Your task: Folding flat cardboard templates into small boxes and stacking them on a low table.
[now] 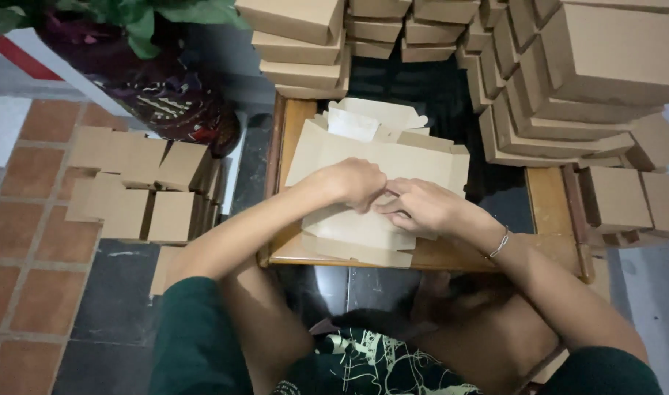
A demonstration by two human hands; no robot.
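A flat, unfolded brown cardboard box blank [349, 157] lies on top of a pile of similar blanks on a low wooden table [546, 194]. My left hand [356, 183] rests on the middle of the blank with its fingers curled down. My right hand [422, 207], with a thin chain bracelet on its wrist, presses on the same blank just beside the left; the fingertips of both meet. Whether either hand pinches a flap is hidden by the fingers.
Folded brown boxes are stacked at the back [305, 44] and in a tall leaning pile at the right [568, 80]. More folded boxes [144, 186] lie on the tiled floor to the left, beside a dark plant pot [166, 95].
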